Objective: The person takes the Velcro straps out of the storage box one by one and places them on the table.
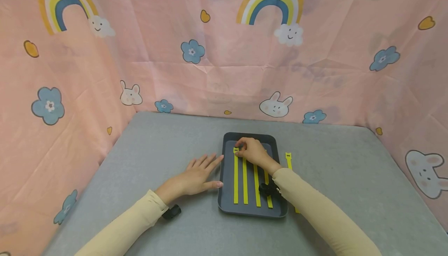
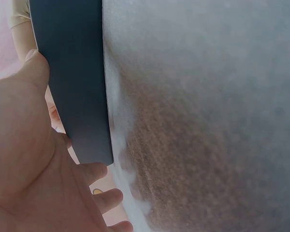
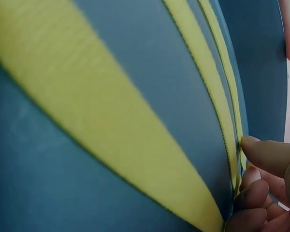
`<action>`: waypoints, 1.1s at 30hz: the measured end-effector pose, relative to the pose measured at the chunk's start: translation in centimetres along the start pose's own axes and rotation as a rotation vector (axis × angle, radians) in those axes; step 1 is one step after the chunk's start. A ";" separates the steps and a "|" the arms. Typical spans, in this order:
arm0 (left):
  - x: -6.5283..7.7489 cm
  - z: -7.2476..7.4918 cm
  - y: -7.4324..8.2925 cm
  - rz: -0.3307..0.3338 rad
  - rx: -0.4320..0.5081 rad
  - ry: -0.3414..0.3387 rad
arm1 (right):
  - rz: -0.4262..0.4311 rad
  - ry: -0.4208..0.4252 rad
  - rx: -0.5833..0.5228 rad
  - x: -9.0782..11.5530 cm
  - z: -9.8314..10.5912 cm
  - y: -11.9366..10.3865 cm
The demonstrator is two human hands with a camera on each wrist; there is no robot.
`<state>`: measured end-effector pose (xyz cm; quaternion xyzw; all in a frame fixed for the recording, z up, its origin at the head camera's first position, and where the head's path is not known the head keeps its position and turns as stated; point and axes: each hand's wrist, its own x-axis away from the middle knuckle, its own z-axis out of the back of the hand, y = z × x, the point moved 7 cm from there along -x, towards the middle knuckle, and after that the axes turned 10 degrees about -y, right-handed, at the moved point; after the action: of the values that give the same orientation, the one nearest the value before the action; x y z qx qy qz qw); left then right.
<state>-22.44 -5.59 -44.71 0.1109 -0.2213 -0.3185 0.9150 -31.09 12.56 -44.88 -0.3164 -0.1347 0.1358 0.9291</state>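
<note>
Pinches the slotted far end of the leftmost yellow strap [image 1: 236, 182] between the thumb and curled fingers of the right hand [image 1: 255, 152], reaching in over the right side of the tray [image 1: 252, 214]. Spreads the left hand [image 1: 196, 178] just outside the tray, with thumb and index fingertip against its left wall. Has the pinched strap lying lengthwise on the tray floor, to the right of the left hand and apart from it. Shows three more yellow straps [image 1: 245, 182] to the right of that one, roughly parallel, partly covered by the right hand and wrist. Has a fifth strap [image 1: 288, 157] on the bench [image 1: 168, 139], beside the tray's right wall, partly hidden by the cream right sleeve [image 1: 311, 205]. Backs onto a pink cloth [image 1: 224, 81] printed with rainbows, flowers and rabbits.
</note>
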 end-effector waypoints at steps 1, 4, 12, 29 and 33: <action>0.0 0.0 0.0 0.003 0.001 -0.004 | -0.004 0.003 0.004 0.0 0.0 0.0; 0.0 0.0 -0.1 0.005 0.002 -0.003 | -0.015 0.009 0.016 -0.1 0.0 0.1; -0.1 -0.1 -0.1 0.013 -0.003 -0.001 | -0.044 0.007 0.014 -0.2 0.0 0.1; -0.2 0.0 0.0 0.013 -0.007 0.000 | 0.030 0.068 0.009 -0.4 0.3 -0.4; -0.2 0.0 0.0 0.009 -0.002 -0.003 | 0.048 0.075 0.014 -0.3 0.2 -0.6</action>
<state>-22.56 -5.49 -44.80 0.1086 -0.2230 -0.3150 0.9161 -31.32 12.09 -44.40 -0.3181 -0.0913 0.1470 0.9321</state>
